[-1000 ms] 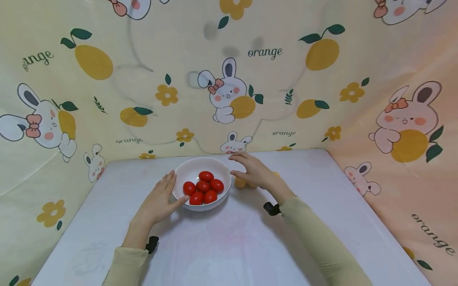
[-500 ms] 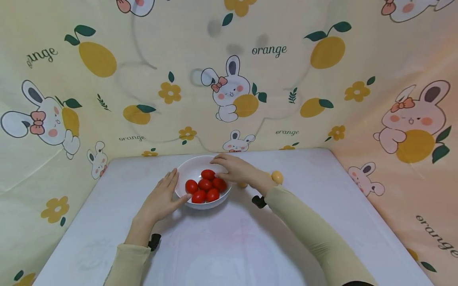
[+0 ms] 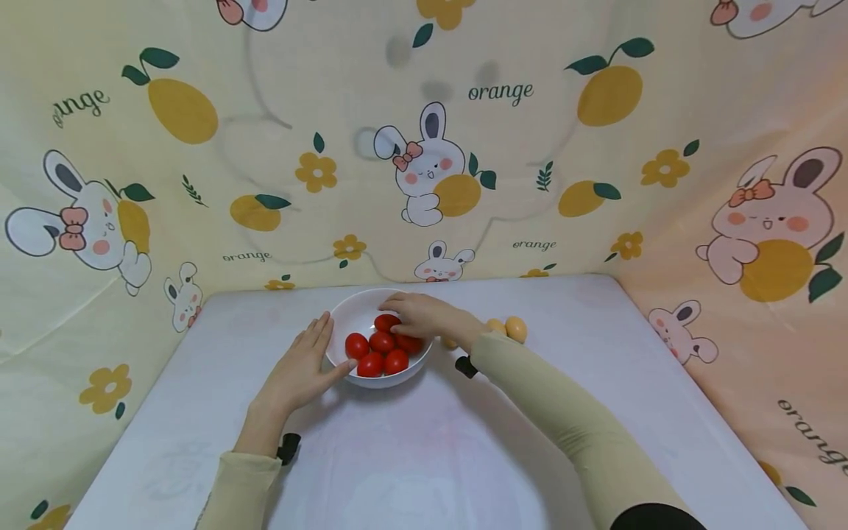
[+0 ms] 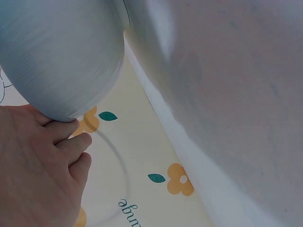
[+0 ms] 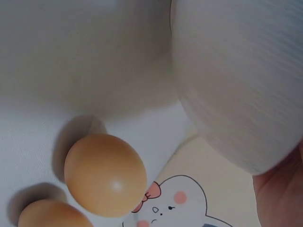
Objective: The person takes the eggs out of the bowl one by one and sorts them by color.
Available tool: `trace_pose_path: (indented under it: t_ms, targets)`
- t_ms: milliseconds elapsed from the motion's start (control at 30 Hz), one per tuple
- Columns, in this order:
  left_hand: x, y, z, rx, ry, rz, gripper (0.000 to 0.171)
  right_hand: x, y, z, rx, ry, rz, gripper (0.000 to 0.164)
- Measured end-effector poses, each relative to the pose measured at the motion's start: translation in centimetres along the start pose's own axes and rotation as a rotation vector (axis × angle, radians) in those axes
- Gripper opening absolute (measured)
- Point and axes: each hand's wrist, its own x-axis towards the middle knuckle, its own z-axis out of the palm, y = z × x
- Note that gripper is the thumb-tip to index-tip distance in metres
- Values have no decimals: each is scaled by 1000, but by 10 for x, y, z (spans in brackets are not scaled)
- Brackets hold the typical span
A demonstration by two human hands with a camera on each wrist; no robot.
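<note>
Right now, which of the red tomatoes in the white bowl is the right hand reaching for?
The right hand rests its fingertips on the farthest red tomato in the white bowl; the others lie nearer the person.

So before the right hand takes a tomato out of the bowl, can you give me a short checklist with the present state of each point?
1. Left hand steadies the white bowl at its side: ok.
2. Right hand is over the bowl, fingers down on the red tomatoes: ok.
3. Grip closed round one tomato: cannot tell, the fingers hide it.
4. Bowl stands flat on the table: ok.
5. Brown eggs lie on the table beside the bowl, close behind the right wrist: not ok, the sleeve could brush them.
</note>
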Motion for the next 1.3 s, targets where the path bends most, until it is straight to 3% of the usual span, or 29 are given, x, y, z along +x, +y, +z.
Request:
trace_pose_path:
  t_ms: [633, 933, 1300]
  targets:
    - [-1, 2, -2, -3, -2, 11, 100, 16, -2, 6, -10, -97, 28, 43]
    - [-1, 1, -2, -4, -3, 25, 104, 17, -6, 11, 40, -109, 80, 48]
    - [0, -1, 0, 6, -7, 12, 105, 18, -7, 14, 7, -88, 60, 50]
